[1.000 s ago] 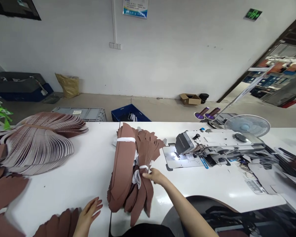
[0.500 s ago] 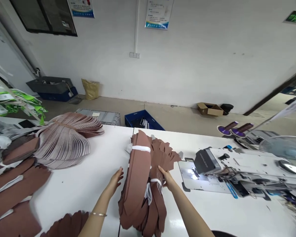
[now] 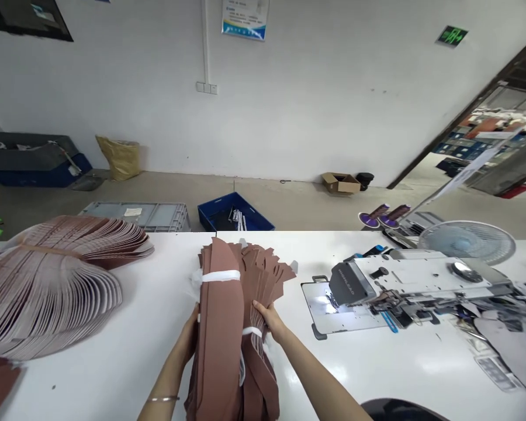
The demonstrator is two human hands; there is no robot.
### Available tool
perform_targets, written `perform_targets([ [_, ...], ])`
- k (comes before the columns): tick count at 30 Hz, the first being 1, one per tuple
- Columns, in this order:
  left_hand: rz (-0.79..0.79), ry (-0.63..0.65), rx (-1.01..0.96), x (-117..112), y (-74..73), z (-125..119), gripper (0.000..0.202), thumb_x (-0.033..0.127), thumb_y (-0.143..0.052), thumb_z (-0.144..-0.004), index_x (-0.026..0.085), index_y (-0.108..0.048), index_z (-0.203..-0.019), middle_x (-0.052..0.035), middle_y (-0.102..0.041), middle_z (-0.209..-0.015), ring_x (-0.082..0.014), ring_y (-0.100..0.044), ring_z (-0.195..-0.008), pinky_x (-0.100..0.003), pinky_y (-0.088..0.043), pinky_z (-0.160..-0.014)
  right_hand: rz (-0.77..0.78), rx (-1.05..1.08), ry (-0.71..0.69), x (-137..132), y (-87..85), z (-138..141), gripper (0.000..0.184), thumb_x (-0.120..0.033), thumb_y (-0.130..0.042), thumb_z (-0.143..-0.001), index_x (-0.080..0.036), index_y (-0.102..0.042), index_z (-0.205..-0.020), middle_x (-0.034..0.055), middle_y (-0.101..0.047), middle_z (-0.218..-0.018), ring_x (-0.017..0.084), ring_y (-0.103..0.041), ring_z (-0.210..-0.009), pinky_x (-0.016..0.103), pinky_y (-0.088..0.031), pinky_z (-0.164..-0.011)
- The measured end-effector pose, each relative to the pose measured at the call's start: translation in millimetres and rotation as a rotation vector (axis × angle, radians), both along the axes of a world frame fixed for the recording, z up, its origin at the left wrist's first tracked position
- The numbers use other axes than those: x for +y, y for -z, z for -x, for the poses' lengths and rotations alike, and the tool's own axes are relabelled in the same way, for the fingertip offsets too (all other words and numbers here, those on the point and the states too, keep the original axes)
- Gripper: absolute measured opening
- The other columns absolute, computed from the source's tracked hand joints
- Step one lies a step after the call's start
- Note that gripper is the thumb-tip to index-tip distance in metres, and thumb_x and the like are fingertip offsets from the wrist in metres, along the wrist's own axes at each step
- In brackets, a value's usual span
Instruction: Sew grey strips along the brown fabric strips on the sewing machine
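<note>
On the desk (image 3: 131,374), a fanned stack (image 3: 56,298) is lying left, while at near centre the left bundle (image 3: 220,345) and right bundle (image 3: 260,278) are sitting together, the left hand (image 3: 190,334) touching the former, its grip too hidden to tell, the right hand (image 3: 270,321) grasping the latter, white bands (image 3: 221,275) suggesting banding is done, any lifting unclear.

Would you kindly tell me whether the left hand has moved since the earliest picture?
Yes, the left hand has moved forward and rightward, closer to the table's far edge.

Even, cool indoor light, bundles (image 3: 221,351) clearly lit, white glow under the machine (image 3: 421,275), soft glare on the table (image 3: 438,365), wide-angle stretch tilting the doorframe (image 3: 464,111).
</note>
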State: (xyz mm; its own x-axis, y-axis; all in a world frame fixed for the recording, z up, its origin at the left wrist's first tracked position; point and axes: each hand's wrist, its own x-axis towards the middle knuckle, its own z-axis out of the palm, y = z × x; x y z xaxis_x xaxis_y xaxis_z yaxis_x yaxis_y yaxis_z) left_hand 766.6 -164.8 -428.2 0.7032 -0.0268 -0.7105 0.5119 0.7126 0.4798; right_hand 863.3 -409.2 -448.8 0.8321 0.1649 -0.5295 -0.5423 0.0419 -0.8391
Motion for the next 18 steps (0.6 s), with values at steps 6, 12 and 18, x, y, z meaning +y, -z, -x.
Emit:
perform_targets([
  [6, -0.07, -0.09, 0.088, 9.0, -14.3, 0.4, 0.069, 0.054, -0.05, -0.092, 0.006, -0.045, -0.142, -0.0158, -0.074, -0.1, -0.0293, -0.072, -0.092, -0.043, -0.051, -0.098, -0.084, -0.054, -0.007, 17.7, 9.0, -4.8, 0.075, -0.05, -0.083, -0.063, -0.018, -0.049, -0.122, 0.015, -0.062, -0.126, 0.032, -0.061, -0.115, 0.044, -0.052, -0.097],
  [12, -0.069, -0.125, 0.086, 14.8, -22.3, -6.4, 0.066, 0.047, -0.052, -0.093, 0.006, -0.042, -0.144, -0.016, -0.074, -0.101, -0.0285, -0.072, -0.091, -0.042, -0.053, -0.095, -0.134, -0.059, -0.011, 28.3, 16.9, -6.6, 0.073, -0.051, -0.082, -0.063, -0.018, -0.049, -0.119, 0.0143, -0.065, -0.122, 0.033, -0.06, -0.116, 0.046, -0.05, -0.1],
  [18, -0.176, -0.116, 0.102, 29.9, -42.0, -12.5, 0.064, 0.048, -0.055, -0.091, 0.004, -0.05, -0.137, -0.0147, -0.075, -0.095, -0.0299, -0.072, -0.09, -0.042, -0.055, -0.091, -0.158, -0.081, 0.006, 51.9, 18.0, -8.1, 0.075, -0.052, -0.082, -0.062, -0.019, -0.048, -0.119, 0.0132, -0.065, -0.121, 0.032, -0.061, -0.114, 0.047, -0.05, -0.1],
])
